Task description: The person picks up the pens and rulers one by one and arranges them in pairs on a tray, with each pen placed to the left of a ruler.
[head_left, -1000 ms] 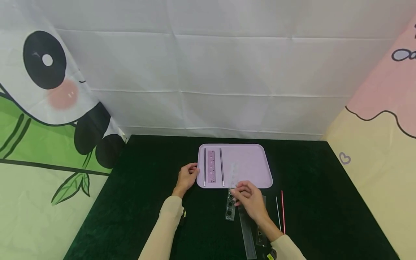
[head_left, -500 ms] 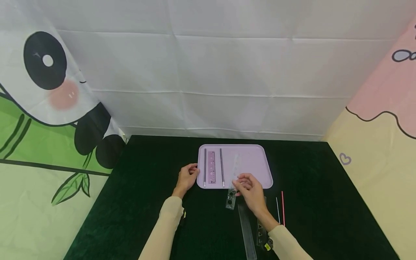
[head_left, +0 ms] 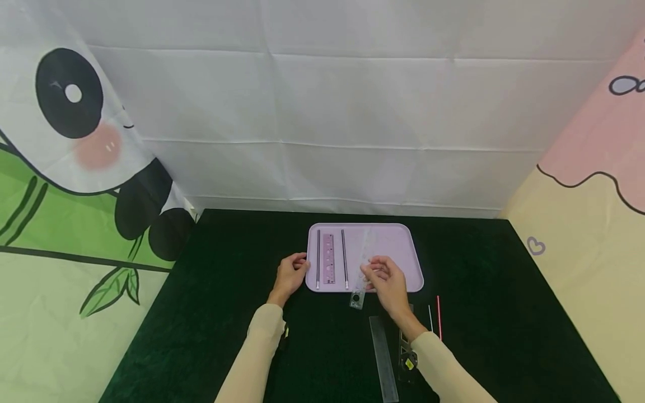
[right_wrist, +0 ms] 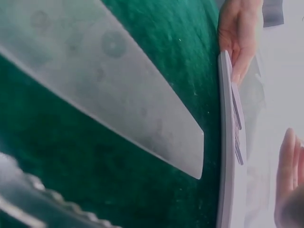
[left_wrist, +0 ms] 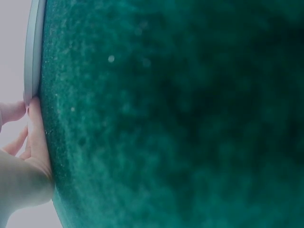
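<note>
The right hand (head_left: 385, 280) pinches a clear ruler (head_left: 360, 268) over the pink tray (head_left: 398, 246). The left hand (head_left: 289, 276), fingers relaxed, touches the tray's left edge on the bench (head_left: 227, 313).

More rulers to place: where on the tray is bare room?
The pink tray is bare on its right half, beyond the clear ruler that the right hand holds. Its left side is crowded: purple ruler between two dark sticks.

Item count: one pink tray (head_left: 398, 246) is seen; four rulers, one pink ruler (head_left: 328, 257) and three clear; two black rods (head_left: 344, 258); two thin sticks (head_left: 438, 314) right of the right hand (head_left: 387, 282).
</note>
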A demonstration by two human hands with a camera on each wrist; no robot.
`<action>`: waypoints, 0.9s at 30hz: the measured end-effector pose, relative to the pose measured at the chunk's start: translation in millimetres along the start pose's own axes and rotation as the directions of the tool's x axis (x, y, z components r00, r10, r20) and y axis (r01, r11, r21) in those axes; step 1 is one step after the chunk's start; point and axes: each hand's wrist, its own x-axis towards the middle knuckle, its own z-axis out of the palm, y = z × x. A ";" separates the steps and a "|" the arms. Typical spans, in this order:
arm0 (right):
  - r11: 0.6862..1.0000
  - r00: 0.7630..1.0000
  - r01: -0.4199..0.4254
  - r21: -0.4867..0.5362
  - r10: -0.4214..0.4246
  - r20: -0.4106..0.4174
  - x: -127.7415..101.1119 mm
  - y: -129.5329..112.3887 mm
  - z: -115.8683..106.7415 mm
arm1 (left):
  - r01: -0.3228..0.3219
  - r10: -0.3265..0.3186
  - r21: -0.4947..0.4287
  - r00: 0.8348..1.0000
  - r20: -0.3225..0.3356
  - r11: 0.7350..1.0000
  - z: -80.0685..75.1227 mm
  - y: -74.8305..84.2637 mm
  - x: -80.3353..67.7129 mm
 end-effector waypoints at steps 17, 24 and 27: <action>0.999 0.997 0.004 -0.031 -0.007 -0.074 24.2 6.5 0.3 | -0.019 0.019 -0.005 1.000 0.003 1.000 -0.4 2.0 -2.3; 0.997 0.995 -0.048 -0.064 0.043 -0.086 39.3 6.5 4.2 | -0.013 0.013 -0.011 1.000 0.007 1.000 -1.2 1.4 -0.6; 0.992 0.994 -0.082 -0.091 0.075 -0.079 45.5 8.8 4.4 | -0.018 0.018 -0.006 1.000 0.005 1.000 -0.3 -0.2 0.3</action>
